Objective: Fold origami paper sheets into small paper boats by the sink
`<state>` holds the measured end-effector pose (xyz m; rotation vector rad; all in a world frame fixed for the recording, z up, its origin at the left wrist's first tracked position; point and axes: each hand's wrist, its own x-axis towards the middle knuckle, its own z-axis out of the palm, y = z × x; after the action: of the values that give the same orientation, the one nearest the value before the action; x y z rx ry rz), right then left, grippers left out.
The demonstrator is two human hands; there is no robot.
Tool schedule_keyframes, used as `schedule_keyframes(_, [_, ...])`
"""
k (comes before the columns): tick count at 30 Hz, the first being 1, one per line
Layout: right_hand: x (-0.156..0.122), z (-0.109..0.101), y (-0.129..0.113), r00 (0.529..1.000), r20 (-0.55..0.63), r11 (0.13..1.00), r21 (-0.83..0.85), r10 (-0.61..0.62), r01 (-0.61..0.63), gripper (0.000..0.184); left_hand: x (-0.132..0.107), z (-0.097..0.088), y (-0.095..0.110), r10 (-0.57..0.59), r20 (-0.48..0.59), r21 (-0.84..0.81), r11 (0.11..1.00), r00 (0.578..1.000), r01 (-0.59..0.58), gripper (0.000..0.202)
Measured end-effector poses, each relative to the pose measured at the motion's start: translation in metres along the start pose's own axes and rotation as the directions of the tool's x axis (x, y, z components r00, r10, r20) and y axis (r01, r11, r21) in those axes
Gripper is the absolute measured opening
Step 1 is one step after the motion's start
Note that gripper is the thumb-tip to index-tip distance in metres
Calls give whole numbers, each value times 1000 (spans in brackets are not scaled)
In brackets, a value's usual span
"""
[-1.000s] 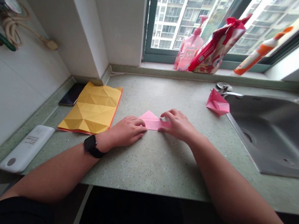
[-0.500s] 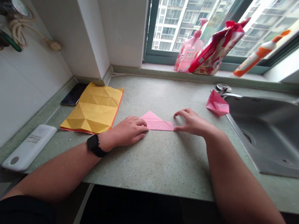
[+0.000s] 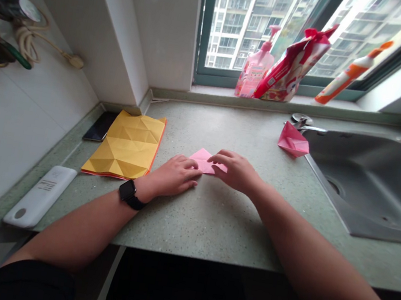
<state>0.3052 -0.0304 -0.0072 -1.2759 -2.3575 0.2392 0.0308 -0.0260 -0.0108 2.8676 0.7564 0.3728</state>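
A folded sheet of pink paper (image 3: 202, 156) lies flat on the counter, its pointed top facing away from me. My left hand (image 3: 178, 173), with a black watch on the wrist, holds the paper down at its lower left corner with curled fingers. Over the paper's right part arches my right hand (image 3: 233, 170). Its thumb and fingers are apart, and the thumb is at the near edge. The right end of the paper is partly hidden under that hand.
Creased yellow paper (image 3: 129, 141) lies on the left, beside a dark phone (image 3: 99, 126) and a white power bank (image 3: 41, 196). A pink folded-paper shape (image 3: 294, 140) sits by the steel sink (image 3: 363, 229). A pump bottle (image 3: 254, 72) stands on the sill.
My right hand has moved left from the paper's right tip to over its right part. My left hand stays on the left corner.
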Motion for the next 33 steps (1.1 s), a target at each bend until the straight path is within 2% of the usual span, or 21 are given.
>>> schedule_keyframes(3, [2, 14, -7, 995, 103, 1000, -5, 2, -1, 22, 1, 3, 1, -13, 0, 22, 1000, 1000, 13, 35])
schedule_keyframes(6, [3, 18, -8, 989, 145, 1000, -3, 18, -18, 21, 1, 5, 2, -17, 10, 46, 999, 1000, 17, 37])
schedule_keyframes(10, [3, 16, -6, 989, 147, 1000, 22, 5, -8, 19, -2, 1, 0, -44, -19, 70, 997, 999, 45, 33])
schedule_keyframes(14, [2, 16, -6, 991, 134, 999, 35, 4, -9, 17, -7, -12, -5, -86, -53, 105, 990, 995, 92, 24])
schedule_keyframes(19, [0, 18, -3, 991, 130, 999, 40, -2, -4, 15, -13, -29, -13, -169, -35, 157, 972, 985, 172, 23])
schedule_keyframes(24, [1, 16, -2, 989, 147, 999, 44, 5, -11, 16, -18, -37, -21, -206, -1, 158, 966, 979, 203, 23])
schedule_keyframes(26, [1, 16, -2, 988, 157, 999, 44, 9, -16, 16, -19, -39, -24, -219, -32, 187, 957, 975, 221, 26])
schedule_keyframes(30, [2, 17, -3, 988, 153, 999, 51, 10, -18, 15, -18, -40, -28, -204, -177, 217, 946, 963, 241, 35])
schedule_keyframes(33, [1, 18, -3, 991, 135, 999, 50, -10, 3, 14, -15, -36, -27, -130, -220, 115, 981, 967, 158, 25])
